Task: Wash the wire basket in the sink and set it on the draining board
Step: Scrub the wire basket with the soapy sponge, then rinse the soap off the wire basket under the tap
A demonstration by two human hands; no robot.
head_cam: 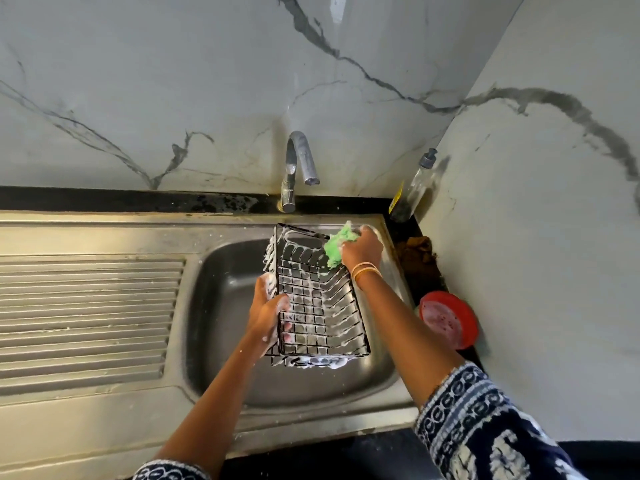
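A black wire basket [318, 299], covered in white soap foam, is held over the steel sink [228, 341]. My left hand [266, 310] grips its left rim, fingers curled through the wires. My right hand [360, 249] presses a green scrub sponge [337, 244] against the basket's far right corner. The ribbed draining board [86, 317] lies to the left of the sink bowl, with nothing on it.
A chrome tap [298, 168] stands behind the sink, no water running. A clear soap dispenser bottle [412, 188] sits in the back right corner. A red round container [448, 318] rests on the dark counter right of the sink, near a brown lump [417, 252].
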